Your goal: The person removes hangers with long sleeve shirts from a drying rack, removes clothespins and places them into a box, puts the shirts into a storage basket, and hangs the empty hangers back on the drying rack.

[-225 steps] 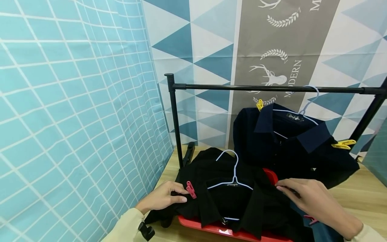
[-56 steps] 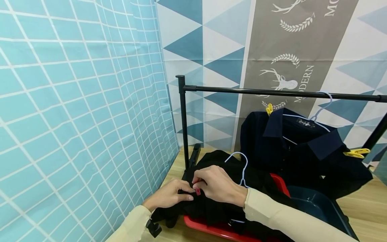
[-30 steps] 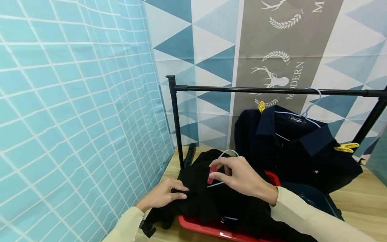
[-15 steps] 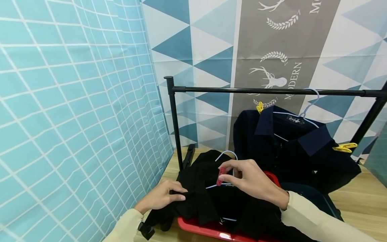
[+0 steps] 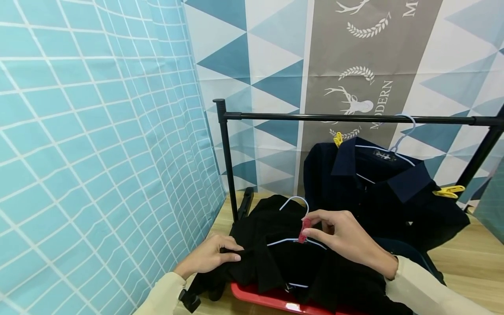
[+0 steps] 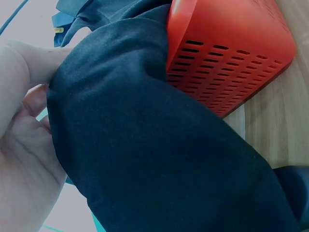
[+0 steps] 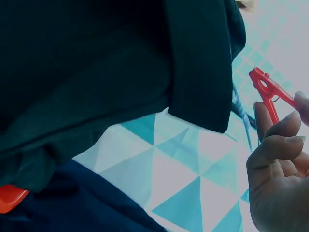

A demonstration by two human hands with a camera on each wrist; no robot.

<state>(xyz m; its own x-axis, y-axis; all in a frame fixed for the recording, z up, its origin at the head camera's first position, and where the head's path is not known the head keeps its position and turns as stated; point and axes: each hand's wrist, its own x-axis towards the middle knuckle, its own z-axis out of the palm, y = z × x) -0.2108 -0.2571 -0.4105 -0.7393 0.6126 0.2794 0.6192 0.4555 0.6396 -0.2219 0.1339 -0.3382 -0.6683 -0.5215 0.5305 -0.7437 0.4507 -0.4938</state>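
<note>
A black collared shirt (image 5: 252, 267) lies over a red basket (image 5: 271, 298), with a pale blue hanger (image 5: 293, 199) inside its collar. At the shirt's left shoulder, my left hand (image 5: 210, 256) pinches the fabric between thumb and fingers. The left wrist view shows the dark cloth (image 6: 145, 121) gripped at its edge. My right hand (image 5: 346, 238) pinches a red clothespin (image 5: 305, 230) by its handles, in front of the hanger's neck. In the right wrist view that clothespin (image 7: 264, 87) is apart from the shirt, its collar (image 7: 200, 67) close beside it.
Behind stands a black clothes rack (image 5: 275, 117). From its bar hangs a navy shirt (image 5: 378, 197) with yellow clothespins (image 5: 449, 191) at its shoulders. A dark blue basket (image 5: 409, 251) stands at the right on the wooden table (image 5: 464, 258). A blue grid-patterned curtain (image 5: 98, 153) covers the left side.
The red clothespin was on the shirt's left shoulder; my right hand reached across, took it off and carried it right to the collar. My left hand stayed at the shoulder.
</note>
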